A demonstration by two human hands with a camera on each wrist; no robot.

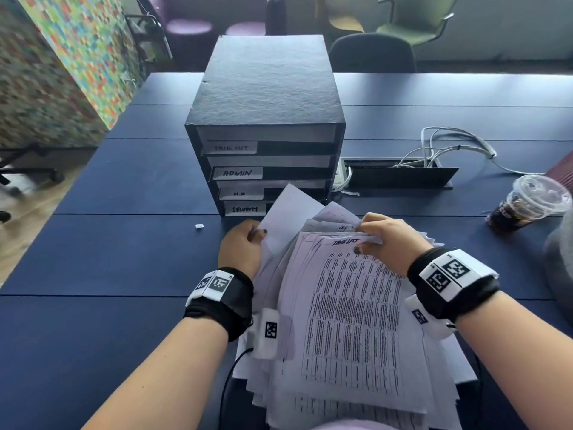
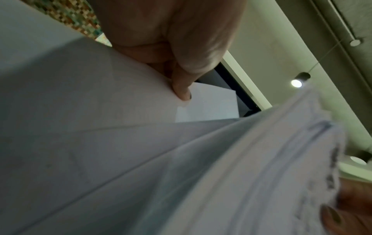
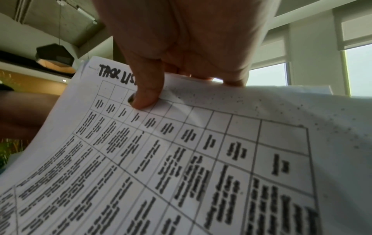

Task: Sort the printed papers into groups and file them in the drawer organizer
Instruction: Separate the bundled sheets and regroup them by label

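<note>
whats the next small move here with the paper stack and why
Probably lift the top sheet off the stack with the right hand, whose thumb already pinches its top edge. It is headed TASK LIST, matching the top drawer label on the organizer. The left hand holds other sheets aside.

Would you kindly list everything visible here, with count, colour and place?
Drawer organizer: one, black, four labelled drawers, mid-table.
Papers: one loose stack, white, printed, near edge; top sheet headed TASK LIST.
Table: one, dark blue.
Iced drink cup: one, clear with lid, far right.
Cables: white bundle, by cable tray right of organizer.
Small scrap: one, white, left of papers.
Chairs: several, dark, green, purple, behind table.
Left hand: pinches turned-over sheets.
Right hand: pinches top of stack.
</note>
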